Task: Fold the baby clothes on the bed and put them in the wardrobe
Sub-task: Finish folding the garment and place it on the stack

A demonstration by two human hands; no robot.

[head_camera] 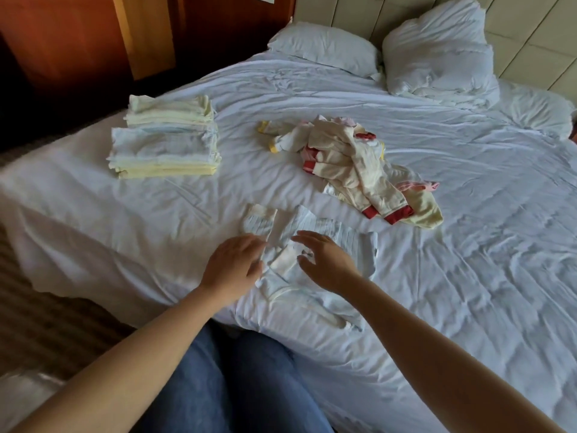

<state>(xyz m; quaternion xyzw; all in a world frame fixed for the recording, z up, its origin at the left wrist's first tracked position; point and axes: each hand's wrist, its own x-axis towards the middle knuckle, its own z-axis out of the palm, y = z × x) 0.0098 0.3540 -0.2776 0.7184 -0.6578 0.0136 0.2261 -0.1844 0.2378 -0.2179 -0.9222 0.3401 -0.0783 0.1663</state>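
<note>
Rumpled white sheets cover the bed [437, 276], which fills most of the view. Both bare forearms reach forward from the lower corners and converge near its near edge. The left hand [232, 264] is palm down, its fingers loosely extended and pointing right, their tips at the left edge of a pale blue striped garment [343, 235]. The right hand [326, 260] is also palm down over the middle of that garment, fingers spread apart and slightly bent, closed on nothing; motion blur hides whether the fingertips press the cloth or hang just above it. The garment lies flat on the sheet, partly folded, with one sleeve out to the left and its legs trailing toward the person.

Beyond it, near the middle of the bed, lies a loose pile of unfolded clothes [346, 160], cream with red and yellow cuffs. Well to the left, close to the bed's edge, stands a neat stack of folded clothes [165, 139] in pale yellow and blue. Two white pillows [324, 46] [437, 51] lean at a padded cream headboard [530, 35]; reddish wooden panelling [78, 35] rises at upper left; patterned carpet [46, 323] shows beside the bed; blue jeans [237, 379] fill the bottom centre.
</note>
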